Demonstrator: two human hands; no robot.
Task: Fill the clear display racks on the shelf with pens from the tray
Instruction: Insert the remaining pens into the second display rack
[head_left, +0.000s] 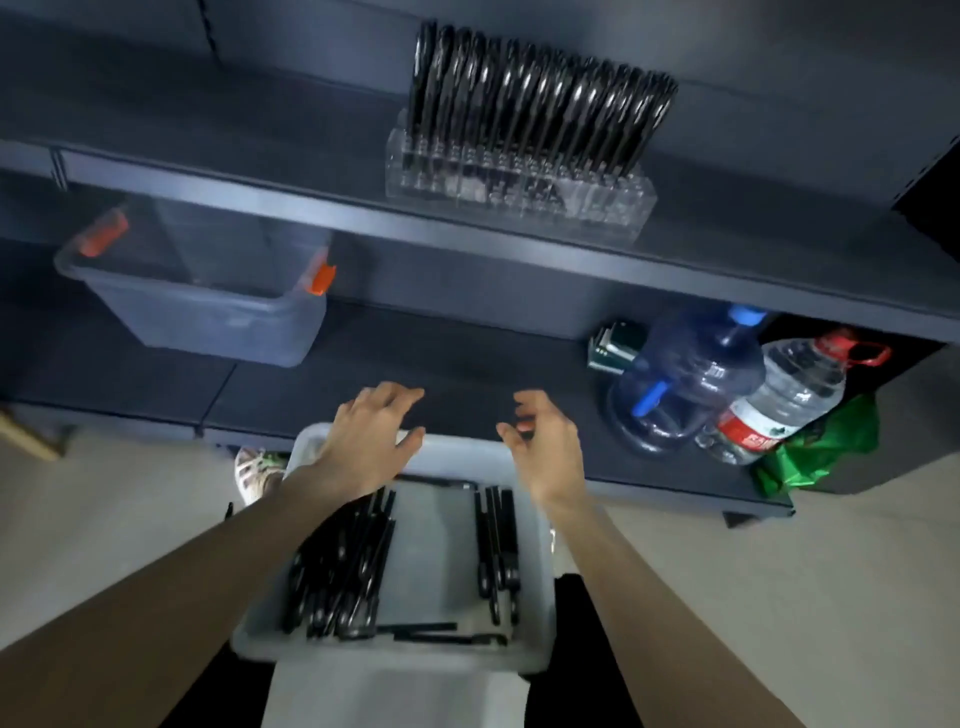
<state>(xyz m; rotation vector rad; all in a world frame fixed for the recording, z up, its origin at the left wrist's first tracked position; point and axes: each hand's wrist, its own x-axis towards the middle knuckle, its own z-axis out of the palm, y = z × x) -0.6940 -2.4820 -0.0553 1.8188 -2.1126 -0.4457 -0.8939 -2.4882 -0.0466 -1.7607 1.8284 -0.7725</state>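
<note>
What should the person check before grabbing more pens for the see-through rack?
1. Any black pens left in the white plastic tray: ok, two piles.
2. Is the left hand free: ok, fingers spread, holding nothing.
3. Is the right hand free: ok, loosely curled, holding nothing.
4. Room in the clear plastic display rack: ok, front holes look empty.
5. Rack flat on the dark shelf: ok.
6. Tray pens all pointing one way: cannot tell, blurred.

Storage bin (208, 317), blue jug (685, 374), water bottle (789, 395), possibly green bag (831, 441)
</note>
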